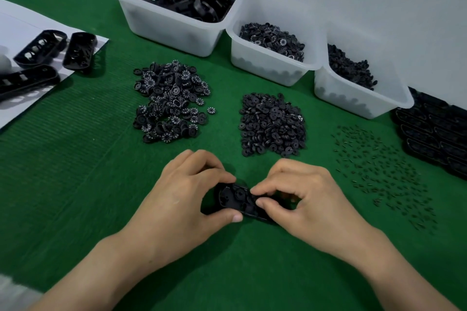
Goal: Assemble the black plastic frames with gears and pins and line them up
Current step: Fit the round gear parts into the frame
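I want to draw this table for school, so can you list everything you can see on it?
green mat: one, green, covers the table
paper sheet: one, white, far left
frames on paper: three, black, on the sheet
bins: three, cloudy white, along the back, holding black parts
numbered gears: one pile, black with white digits, mat's middle left
plain discs: one pile, black, mat's middle
pins: many, black, scattered right of the discs
stacked frames: several, black, far right edge
held frame: one, black, between both hands
left hand: one, grips the held frame
right hand: one, pinches the held frame
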